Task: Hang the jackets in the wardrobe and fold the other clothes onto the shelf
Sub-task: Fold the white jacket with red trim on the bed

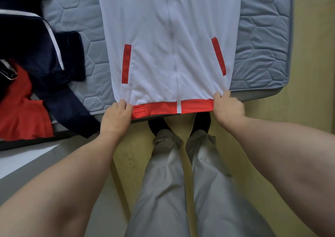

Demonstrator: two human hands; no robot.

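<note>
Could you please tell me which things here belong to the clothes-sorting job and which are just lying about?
Part of the job:
- white jacket, spread flat, with left hand and right hand gripping its red hem corners
- navy garment, heaped at the left
- red garment, beside it

Just there:
- grey mattress under the clothes
- yellow floor

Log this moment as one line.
jacket: white, flat on mattress | left hand: grips hem corner | right hand: grips hem corner | aside: navy and red clothes
</note>
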